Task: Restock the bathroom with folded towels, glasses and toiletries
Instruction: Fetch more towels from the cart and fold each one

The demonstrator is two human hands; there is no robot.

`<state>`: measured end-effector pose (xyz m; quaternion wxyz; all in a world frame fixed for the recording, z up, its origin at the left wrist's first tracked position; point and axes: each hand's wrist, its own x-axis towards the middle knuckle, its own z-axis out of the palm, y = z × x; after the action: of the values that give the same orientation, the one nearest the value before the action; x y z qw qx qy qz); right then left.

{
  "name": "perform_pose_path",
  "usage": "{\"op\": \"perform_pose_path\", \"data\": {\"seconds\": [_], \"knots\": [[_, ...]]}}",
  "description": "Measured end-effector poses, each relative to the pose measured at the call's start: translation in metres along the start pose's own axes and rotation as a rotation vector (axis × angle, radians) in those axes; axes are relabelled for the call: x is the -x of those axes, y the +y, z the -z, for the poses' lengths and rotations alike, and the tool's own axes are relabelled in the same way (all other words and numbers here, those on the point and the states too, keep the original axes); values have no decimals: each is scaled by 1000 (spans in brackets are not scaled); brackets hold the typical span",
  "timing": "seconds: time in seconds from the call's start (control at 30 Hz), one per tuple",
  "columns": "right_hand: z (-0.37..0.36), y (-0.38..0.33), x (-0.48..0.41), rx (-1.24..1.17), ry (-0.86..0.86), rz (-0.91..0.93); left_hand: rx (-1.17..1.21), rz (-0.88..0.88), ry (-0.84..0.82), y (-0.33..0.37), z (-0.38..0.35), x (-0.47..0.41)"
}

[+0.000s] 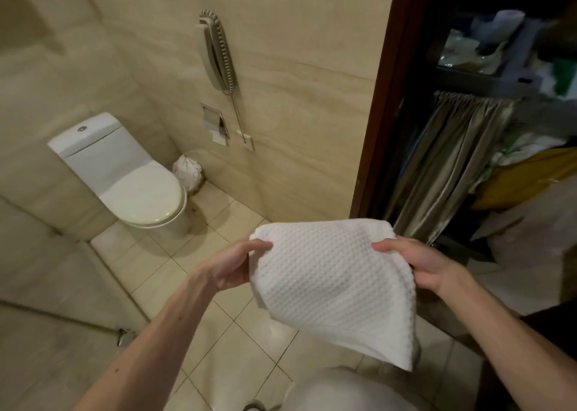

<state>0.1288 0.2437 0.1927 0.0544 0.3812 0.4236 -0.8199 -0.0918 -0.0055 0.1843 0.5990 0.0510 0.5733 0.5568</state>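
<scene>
both forearms reach in from the bottom edge, bare, and meet at a white waffle-weave towel [327,282] held in the air in front of the person. left hand [237,264] pinches the towel's left upper edge, thumb on top and fingers curled beneath the cloth. right hand [427,264] grips the right edge the same way, thumb lying on the weave. the towel is folded into several layers; its far edge is stretched between the 2 hands, and its near corner droops down toward the camera. it hangs above the beige tiled floor [218,332], touching nothing but the hands.

further off, at the left, a white toilet [140,192] stands against the wall with its lid closed. just beside it, in the corner, sits a small bin lined with a white bag [188,171]. on the wall above are a recessed paper holder [215,123] and a wall phone [217,51] with a coiled cord. at the right, past a dark wooden door frame [384,98], stands a service cart [487,76] with a grey curtain [446,167] hanging below its top tray; what lies in the tray is too dim to tell. yellow cloth [524,179] shows beside the curtain.
</scene>
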Motion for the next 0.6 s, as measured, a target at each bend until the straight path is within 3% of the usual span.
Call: {"op": "perform_pose_path", "data": {"seconds": [0.17, 0.4, 0.53, 0.6], "knots": [[-14, -54, 12, 113, 18, 109, -127, 25, 100, 55, -11, 10], [-51, -146, 75, 76, -208, 671, -119, -676, 100, 152, -40, 61], [-48, -127, 57, 195, -192, 692, -286, -708, 264, 131, -27, 47], [-45, -117, 49, 218, -174, 690, -300, -677, 232, 118, -20, 44]]}}
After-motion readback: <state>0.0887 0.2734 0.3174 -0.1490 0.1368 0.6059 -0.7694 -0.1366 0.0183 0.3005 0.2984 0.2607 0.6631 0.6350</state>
